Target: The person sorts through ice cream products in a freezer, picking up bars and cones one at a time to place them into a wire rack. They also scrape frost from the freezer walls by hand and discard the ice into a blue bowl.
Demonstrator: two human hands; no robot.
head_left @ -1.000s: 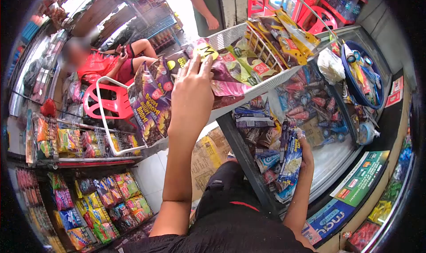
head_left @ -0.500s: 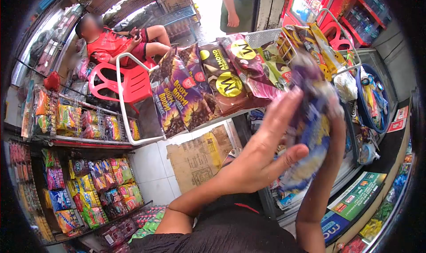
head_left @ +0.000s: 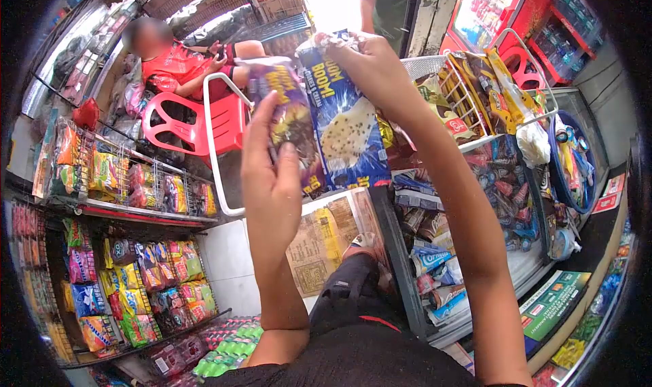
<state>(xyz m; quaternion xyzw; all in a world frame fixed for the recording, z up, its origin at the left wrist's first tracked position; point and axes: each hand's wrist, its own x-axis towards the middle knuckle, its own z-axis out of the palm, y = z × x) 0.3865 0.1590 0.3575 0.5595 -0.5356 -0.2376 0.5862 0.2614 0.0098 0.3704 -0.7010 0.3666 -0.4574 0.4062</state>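
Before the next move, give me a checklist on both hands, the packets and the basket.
1. Right hand gripping the blue packet: ok, fingers closed on its top edge.
2. Left hand gripping the purple packet: cannot tell, it is against the packet but its grip is unclear.
3. Blue packet's printed face in view: ok.
4. Purple packet sharply visible: not ok, it is blurred.
5. Basket supported underneath: cannot tell, its underside is hidden.

Red plastic chair (head_left: pixel 227 123), pale tiled floor (head_left: pixel 232 256), bright doorway (head_left: pixel 333 6)
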